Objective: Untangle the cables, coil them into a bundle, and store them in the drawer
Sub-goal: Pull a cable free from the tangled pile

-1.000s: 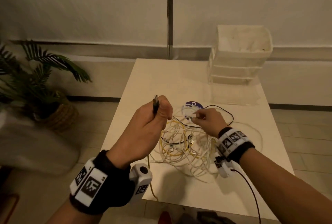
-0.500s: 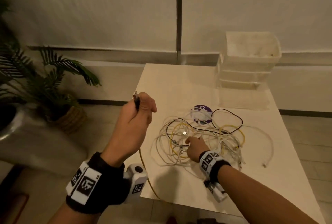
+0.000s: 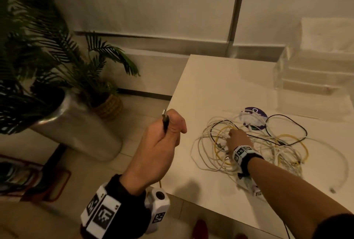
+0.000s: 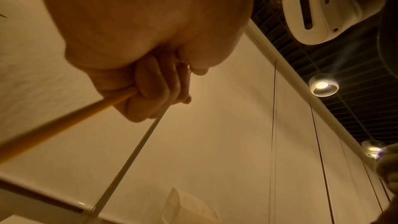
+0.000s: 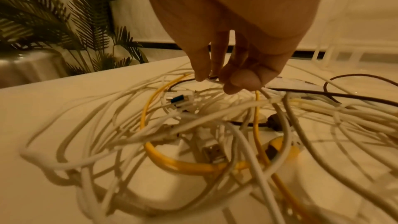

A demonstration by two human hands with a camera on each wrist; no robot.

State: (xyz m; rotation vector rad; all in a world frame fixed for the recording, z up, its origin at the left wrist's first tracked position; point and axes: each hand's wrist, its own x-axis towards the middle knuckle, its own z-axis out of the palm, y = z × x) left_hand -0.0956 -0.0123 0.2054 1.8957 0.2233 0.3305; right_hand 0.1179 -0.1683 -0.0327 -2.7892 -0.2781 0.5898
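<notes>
A tangle of white, yellow and black cables (image 3: 268, 148) lies on the white table (image 3: 220, 85). My left hand (image 3: 170, 131) is raised left of the table edge. It grips a black USB plug (image 3: 165, 121) that sticks up from the fist. In the left wrist view the fist (image 4: 163, 91) is curled round a yellow cable (image 4: 64, 122) and a thin braided cable (image 4: 133, 151). My right hand (image 3: 231, 133) reaches down onto the tangle (image 5: 193, 125), and its thumb and fingers (image 5: 217, 79) pinch a white strand. The clear drawer unit (image 3: 316, 70) stands at the table's far right.
A purple round disc (image 3: 254, 116) lies under the far side of the tangle. Left of the table on the floor stand a palm in a silver pot (image 3: 76, 127) and a woven basket pot (image 3: 109, 106). The table's near edge (image 3: 201, 200) runs below my right forearm.
My left hand has carried the plug leftward past the table edge. My right hand has dropped from the raised strands onto the tangle. The view has swung left.
</notes>
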